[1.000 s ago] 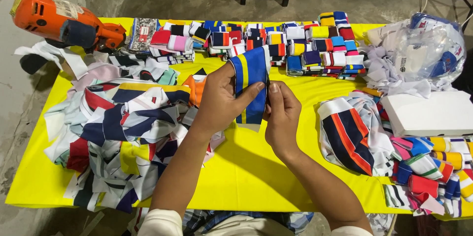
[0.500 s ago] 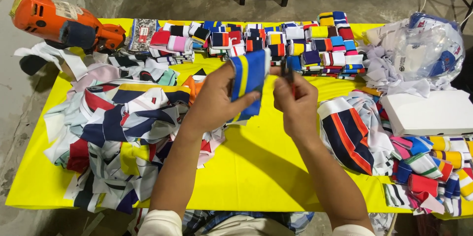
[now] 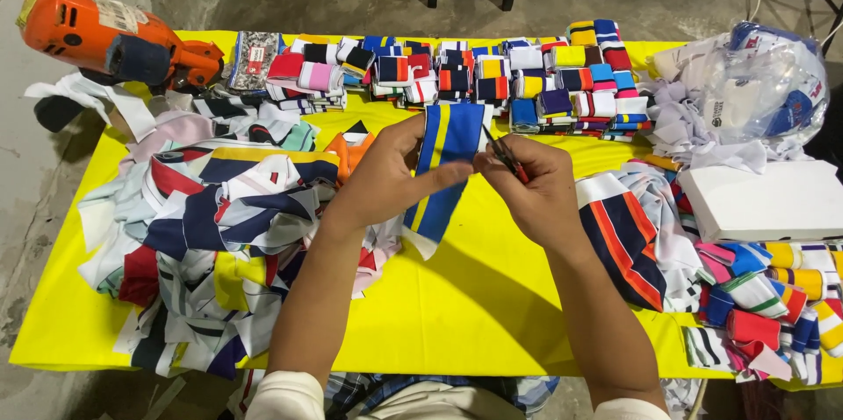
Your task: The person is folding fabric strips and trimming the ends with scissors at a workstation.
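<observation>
lowered since before, left hand (image 3: 386, 176) pinches blue-yellow strip (image 3: 443, 165); right hand (image 3: 536, 192) pinches snips (image 3: 507, 157) at its edge.

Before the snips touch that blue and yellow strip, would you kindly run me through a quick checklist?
1. Left hand pinches the blue and yellow strip: ok.
2. Right hand has the small snips in its fingers: ok.
3. Snip tips sit at the strip's right edge: ok.
4. Blades open or closed: cannot tell, too small.
5. Left fingers lie across the strip, close to the tips: not ok.
6. Bare yellow table below the hanging strip end: ok.
</observation>
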